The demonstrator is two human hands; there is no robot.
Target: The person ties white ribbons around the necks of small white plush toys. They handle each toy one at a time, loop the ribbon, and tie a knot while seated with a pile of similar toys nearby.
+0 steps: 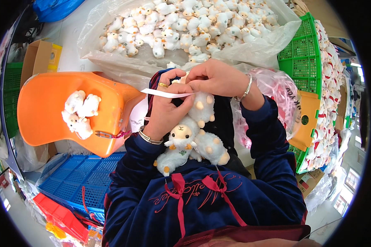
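Two hands work at the centre of the view, over the person's lap. The left hand (pixel 165 108) is closed around the upper end of one white plush sheep (pixel 202 108) that has cream-coloured feet; a gold ring sits on one finger and one bracelet on the wrist. The right hand (pixel 216 78) meets it from above, fingertips pinched narrowly on one white ribbon tag (pixel 163 93), which runs out flat to the left from the pinch point. Just below the held toy, three more plush sheep (pixel 189 144) lie bunched in the lap against the dark blue top, one of them face-up. To the left, one orange plastic stool (pixel 49 107) carries four small white sheep (pixel 80 113) in a cluster on its seat. Above the hands, one clear plastic bag (pixel 251 47) lies open with a large heap of small white sheep; the number cannot be counted. One green crate (pixel 303 57) stands to the right, one blue crate (pixel 80 175) at lower left, and one cardboard box (pixel 39 57) at upper left.
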